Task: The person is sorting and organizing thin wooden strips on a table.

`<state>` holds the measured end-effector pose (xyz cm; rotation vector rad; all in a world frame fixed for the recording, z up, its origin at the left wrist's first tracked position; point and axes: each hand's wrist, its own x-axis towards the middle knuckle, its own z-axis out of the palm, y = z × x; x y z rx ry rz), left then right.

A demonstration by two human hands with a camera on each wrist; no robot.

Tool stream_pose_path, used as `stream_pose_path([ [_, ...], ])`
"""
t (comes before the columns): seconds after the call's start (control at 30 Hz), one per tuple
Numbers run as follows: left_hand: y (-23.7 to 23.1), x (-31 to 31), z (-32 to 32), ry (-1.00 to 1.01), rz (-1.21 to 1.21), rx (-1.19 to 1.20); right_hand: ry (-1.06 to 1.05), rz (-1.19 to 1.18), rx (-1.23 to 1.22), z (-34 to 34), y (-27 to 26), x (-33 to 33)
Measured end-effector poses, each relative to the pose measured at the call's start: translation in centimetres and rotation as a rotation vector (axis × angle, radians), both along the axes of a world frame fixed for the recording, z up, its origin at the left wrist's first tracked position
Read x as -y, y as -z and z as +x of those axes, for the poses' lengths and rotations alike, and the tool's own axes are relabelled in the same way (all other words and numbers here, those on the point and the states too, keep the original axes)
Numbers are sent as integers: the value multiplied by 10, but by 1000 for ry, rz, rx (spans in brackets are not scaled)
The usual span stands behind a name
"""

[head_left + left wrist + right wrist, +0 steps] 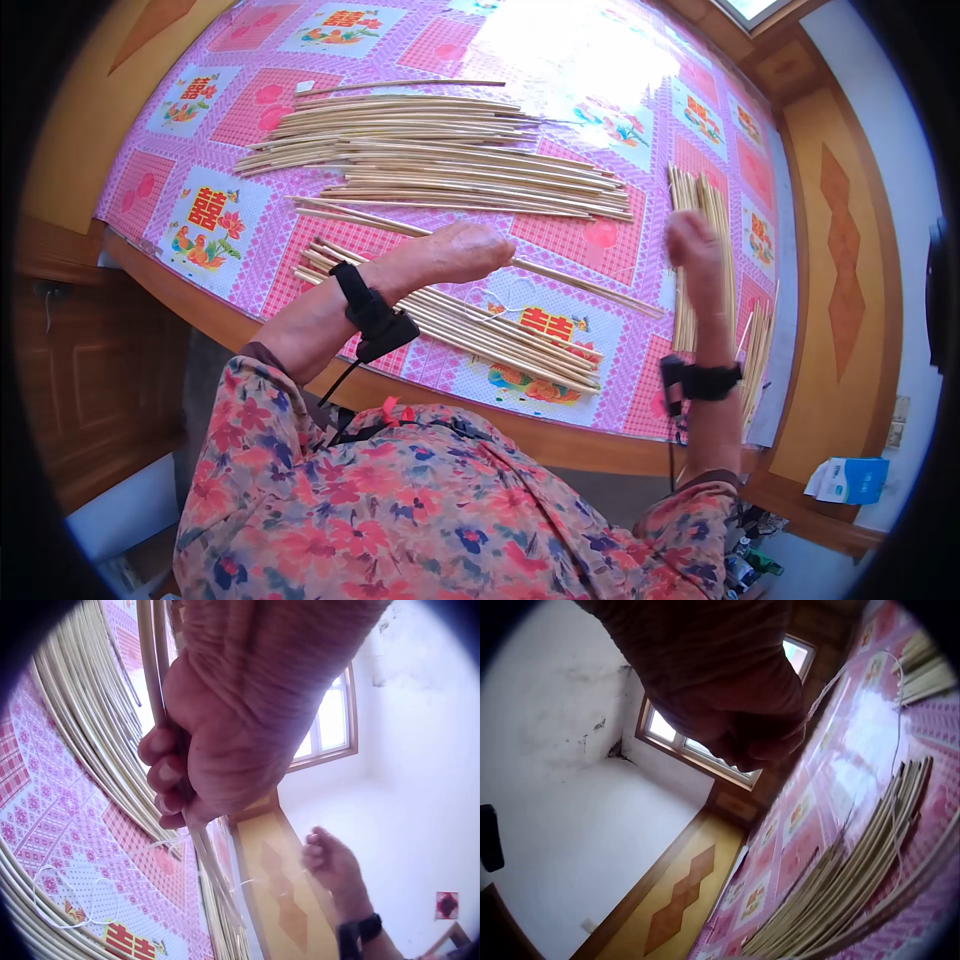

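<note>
While the left hand grips a few slender, pale sticks, its fingers curl around the smooth shafts. As seen from the head view, the held sticks extend between a broad loose stack and a nearer row of straight rods. The right hand, fingers curled, pinches a fine white thread, which arcs slackly from the fingers. The supporting surface is a glossy tablecloth (from where I stand, glare washes out part of its print), patterned in pink checked squares and floral panels.
</note>
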<state>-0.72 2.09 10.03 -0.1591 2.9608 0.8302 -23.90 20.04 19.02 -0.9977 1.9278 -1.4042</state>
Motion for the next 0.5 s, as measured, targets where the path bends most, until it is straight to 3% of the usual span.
stream_pose_path([
  [0.07,-5,0,-2,21,-8,15,-196,125,91,42,40,15],
  [0.13,-9,-2,-2,43,-15,34,-285,83,-126,57,68,28],
  [0.17,-12,-4,-2,67,-18,64,-329,95,-63,61,77,33],
  [0.27,-6,-3,-1,84,-19,102,-417,86,11,73,86,44],
  [0.33,-4,-4,1,81,-15,110,-496,264,-26,80,86,44],
  [0.5,-5,-4,1,70,80,119,-547,172,-204,85,92,45],
])
